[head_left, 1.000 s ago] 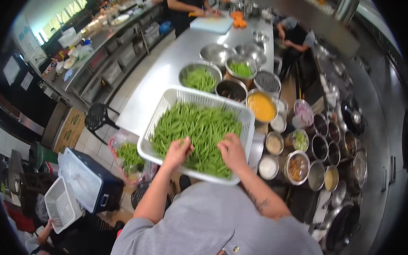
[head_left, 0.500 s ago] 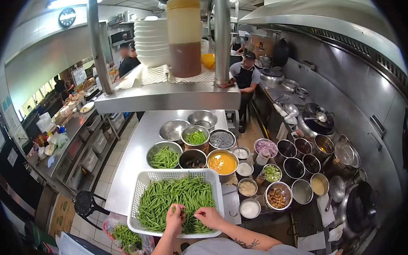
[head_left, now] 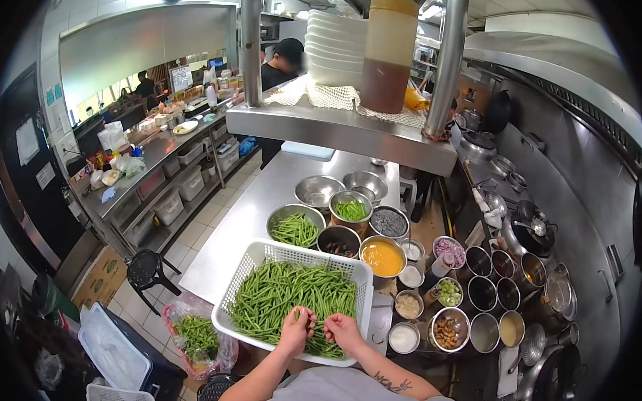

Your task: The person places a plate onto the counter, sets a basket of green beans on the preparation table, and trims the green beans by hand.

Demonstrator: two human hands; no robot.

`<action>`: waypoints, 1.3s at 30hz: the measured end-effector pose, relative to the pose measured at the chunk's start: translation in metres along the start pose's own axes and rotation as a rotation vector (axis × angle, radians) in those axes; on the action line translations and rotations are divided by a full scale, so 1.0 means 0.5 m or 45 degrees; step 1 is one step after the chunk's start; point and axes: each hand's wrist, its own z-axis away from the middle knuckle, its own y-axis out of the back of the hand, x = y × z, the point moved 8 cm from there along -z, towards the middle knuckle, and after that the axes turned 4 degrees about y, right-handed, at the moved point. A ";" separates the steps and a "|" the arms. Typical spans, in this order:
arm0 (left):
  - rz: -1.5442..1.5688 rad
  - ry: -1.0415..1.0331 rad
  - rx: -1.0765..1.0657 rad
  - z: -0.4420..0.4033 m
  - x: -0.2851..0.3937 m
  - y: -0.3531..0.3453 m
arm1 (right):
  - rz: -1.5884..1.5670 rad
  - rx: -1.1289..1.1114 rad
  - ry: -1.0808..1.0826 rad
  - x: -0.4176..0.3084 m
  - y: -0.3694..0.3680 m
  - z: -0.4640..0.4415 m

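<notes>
A white perforated basket (head_left: 222, 296) full of long green beans (head_left: 289, 291) sits at the near edge of the steel table, directly before me. Over its front part, my left hand (head_left: 297, 331) is closed, with what looks like a green bean between the fingertips. Close to its right, my right hand (head_left: 342, 331) is pinched; whatever its fingers hold is too small to make out. Both hands are just above the beans, a small gap apart. Behind the basket stands a steel bowl of cut green beans (head_left: 294, 229).
Behind the basket are more bowls, one with yellow liquid (head_left: 382, 258). Seasoning pots (head_left: 449, 329) crowd the right side by the woks. A shelf (head_left: 337, 134) with a sauce bottle (head_left: 388, 54) overhangs the table. A bag of greens (head_left: 197, 337) and a black stool (head_left: 149, 276) stand left.
My view has turned left, so the table and basket appear farther right. My two hands have come slightly closer together, still over the beans. A person at the far left has bent forward.
</notes>
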 end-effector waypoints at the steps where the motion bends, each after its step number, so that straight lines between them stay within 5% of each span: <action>1: 0.057 0.039 0.013 -0.002 -0.003 -0.002 | 0.016 -0.097 0.067 -0.009 -0.012 -0.001; 6: 0.157 0.166 0.060 -0.021 -0.040 0.002 | 0.235 -0.409 0.294 -0.037 -0.076 0.026; 11: 0.169 0.121 0.218 -0.044 -0.084 -0.002 | 0.740 -0.122 0.645 -0.071 -0.038 0.044; 16: 0.160 0.158 0.152 -0.063 -0.098 -0.007 | 0.963 -0.178 0.947 -0.109 -0.068 0.088; 20: -0.811 -0.109 -0.093 -0.035 -0.011 -0.031 | 0.961 0.242 0.955 -0.165 -0.029 0.084; 24: -1.523 -0.365 -0.464 -0.028 0.022 -0.062 | 1.199 0.009 1.076 -0.140 -0.027 0.064; 25: -1.567 -0.349 -0.640 -0.026 0.044 -0.083 | 1.261 -0.007 1.016 -0.133 -0.021 0.063; 26: -1.703 -0.055 -0.735 -0.037 0.049 -0.085 | 1.313 -0.020 0.951 -0.127 -0.016 0.065; 28: -1.968 -0.101 -0.828 -0.072 0.060 -0.098 | 1.339 -0.027 0.853 -0.114 -0.022 0.064; 34: -2.096 -0.347 -0.777 -0.084 0.043 -0.100 | 1.188 0.188 0.656 -0.123 -0.001 0.043; 39: -1.907 -0.026 -0.763 -0.050 0.050 -0.105 | 1.334 0.014 0.878 -0.125 -0.017 0.055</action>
